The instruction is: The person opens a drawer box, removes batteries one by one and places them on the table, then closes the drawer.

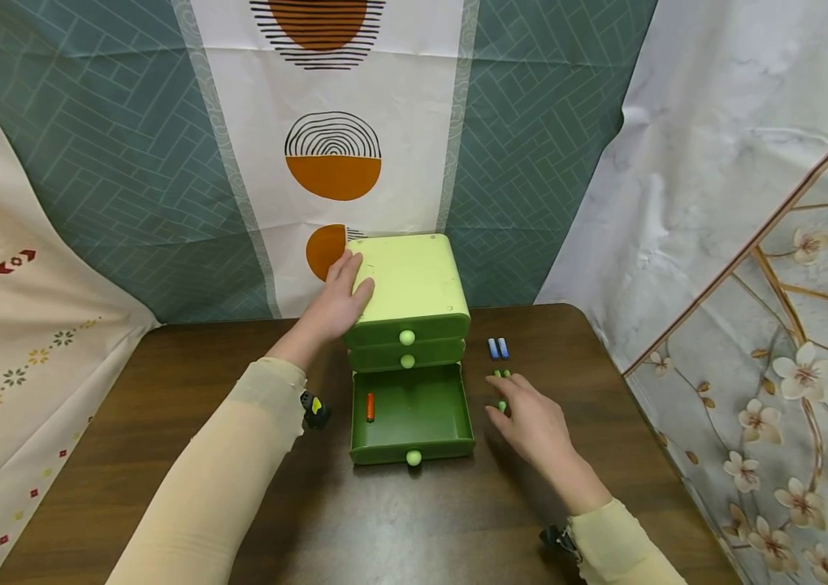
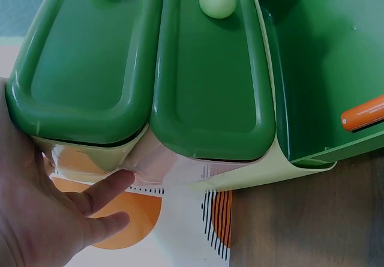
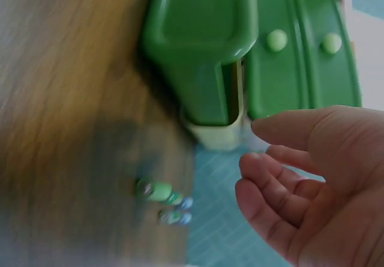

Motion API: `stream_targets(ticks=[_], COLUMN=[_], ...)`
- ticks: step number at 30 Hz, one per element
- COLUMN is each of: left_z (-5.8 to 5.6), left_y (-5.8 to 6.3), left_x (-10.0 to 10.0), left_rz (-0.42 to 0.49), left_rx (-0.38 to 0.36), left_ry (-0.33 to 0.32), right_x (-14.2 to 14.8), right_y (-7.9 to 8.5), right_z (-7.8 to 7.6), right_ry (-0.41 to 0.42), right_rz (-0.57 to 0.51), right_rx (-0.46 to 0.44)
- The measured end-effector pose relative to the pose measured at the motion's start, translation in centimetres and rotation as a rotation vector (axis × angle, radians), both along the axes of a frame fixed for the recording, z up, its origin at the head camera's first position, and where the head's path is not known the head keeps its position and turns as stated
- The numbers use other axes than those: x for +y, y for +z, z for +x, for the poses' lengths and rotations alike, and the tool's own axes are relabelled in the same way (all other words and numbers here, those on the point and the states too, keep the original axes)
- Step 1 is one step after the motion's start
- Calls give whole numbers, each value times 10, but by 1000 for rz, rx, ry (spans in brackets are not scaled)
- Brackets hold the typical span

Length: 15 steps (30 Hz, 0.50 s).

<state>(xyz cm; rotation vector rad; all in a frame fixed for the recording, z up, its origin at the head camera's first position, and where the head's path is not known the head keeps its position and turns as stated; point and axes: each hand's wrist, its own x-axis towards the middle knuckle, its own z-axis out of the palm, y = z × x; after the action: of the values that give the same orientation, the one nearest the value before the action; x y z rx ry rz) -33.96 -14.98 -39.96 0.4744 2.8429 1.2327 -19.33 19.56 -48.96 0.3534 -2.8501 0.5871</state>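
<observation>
A small drawer cabinet (image 1: 414,276) with a pale yellow-green shell stands on the table. Its bottom drawer (image 1: 424,410) is pulled out, and an orange battery (image 1: 370,407) lies inside on the left. My left hand (image 1: 336,305) rests on the cabinet's top left edge, fingers and thumb spread along the side in the left wrist view. To the right of the drawer, my right hand (image 1: 534,422) hovers over the table with loosely bent fingers and nothing in them. Near its fingertips are green batteries (image 3: 157,191), partly hidden by the hand in the head view.
Two blue batteries (image 1: 504,348) stand or lie side by side beyond the green ones. Above the pulled-out drawer are two closed drawers with round knobs (image 1: 407,361). Patterned cloths (image 1: 531,162) hang behind and beside the brown table (image 1: 187,382).
</observation>
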Motion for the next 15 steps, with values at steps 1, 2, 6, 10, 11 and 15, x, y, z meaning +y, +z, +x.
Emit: stream_targets(ticks=[1,2,6,10,11,15], left_z=[0,0,-1,-1,-1,-1], left_y=[0,-1,-2,-2,-2,-2], left_x=[0,0,-1,0,0,-1], left_rz=[0,-1,-4,2,3,2], left_rx=[0,2,7,6,7,11], left_ry=[1,2,4,3,3,3], right_x=[-3,-6,-14,-16,-17,-20], right_y=[2,4,7,5,4,3], right_z=[1,2,5,5,5,5], right_ry=[13,26,56,59,60,60], right_rz=[-8,-14,-35,-36,-36,-37], right_rx=[15,29,52,49,45,29])
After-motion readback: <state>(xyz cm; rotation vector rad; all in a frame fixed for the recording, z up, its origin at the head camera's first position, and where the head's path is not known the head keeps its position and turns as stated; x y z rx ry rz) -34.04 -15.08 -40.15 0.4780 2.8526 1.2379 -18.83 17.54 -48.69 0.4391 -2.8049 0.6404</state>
